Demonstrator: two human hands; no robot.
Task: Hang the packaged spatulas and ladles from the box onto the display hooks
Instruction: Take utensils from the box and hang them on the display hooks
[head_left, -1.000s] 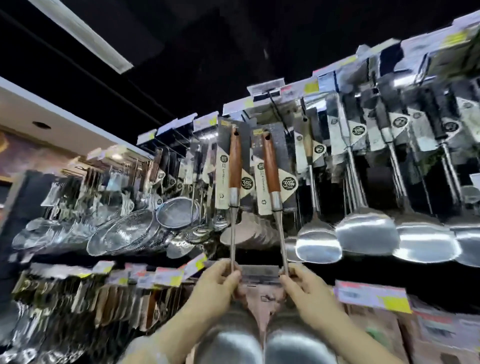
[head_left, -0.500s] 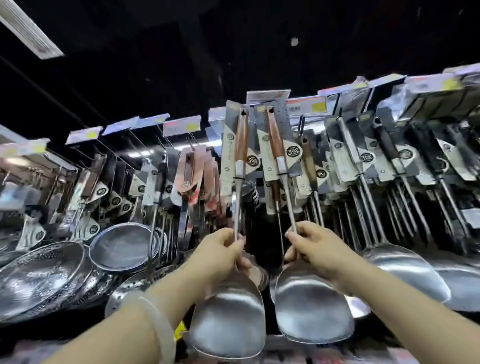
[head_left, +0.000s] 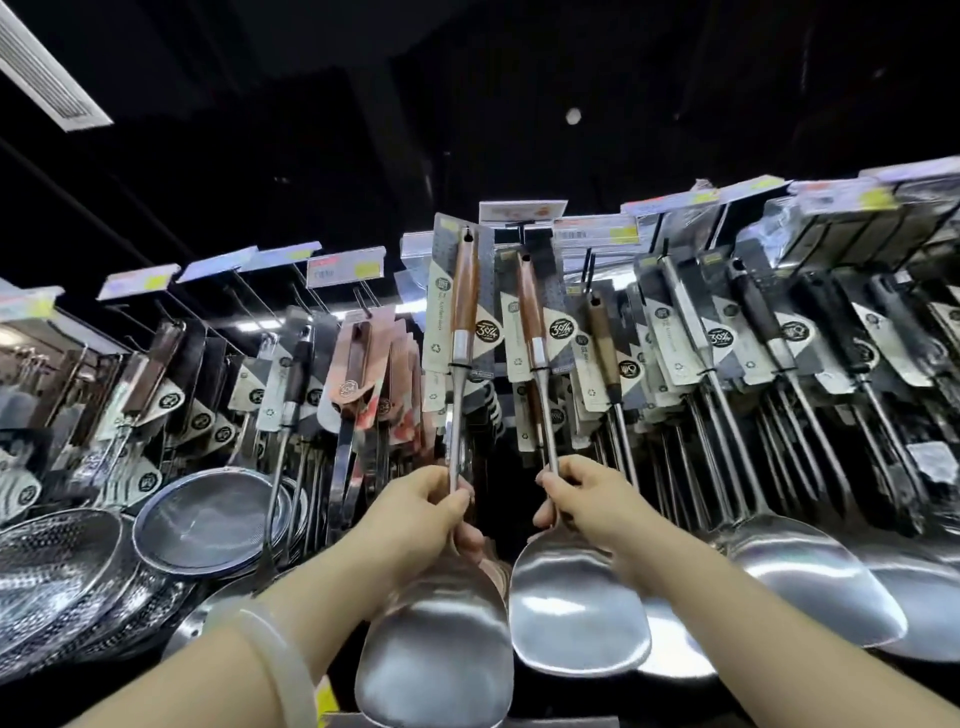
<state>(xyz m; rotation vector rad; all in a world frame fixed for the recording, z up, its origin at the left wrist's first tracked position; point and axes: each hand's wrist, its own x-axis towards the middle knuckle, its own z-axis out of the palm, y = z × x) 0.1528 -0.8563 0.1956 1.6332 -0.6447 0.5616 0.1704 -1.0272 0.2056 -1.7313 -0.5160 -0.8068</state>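
Two sets of fingers curl tight round steel shafts: the left hand (head_left: 423, 512) grips the left spatula (head_left: 441, 639), the right hand (head_left: 587, 501) the right spatula (head_left: 574, 603). Both wooden handles point up beside each other, their packaging cards level with the display hooks (head_left: 589, 267) among the hanging utensils.

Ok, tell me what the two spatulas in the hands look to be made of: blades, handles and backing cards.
Left spatula, gripped by the left hand, and right spatula, gripped by the right hand: blades and shafts look like polished steel, mirror-bright with soft reflections. The handles look like varnished wood, reddish brown with faint grain, though printed plastic is possible. The backing cards appear to be printed cardboard.
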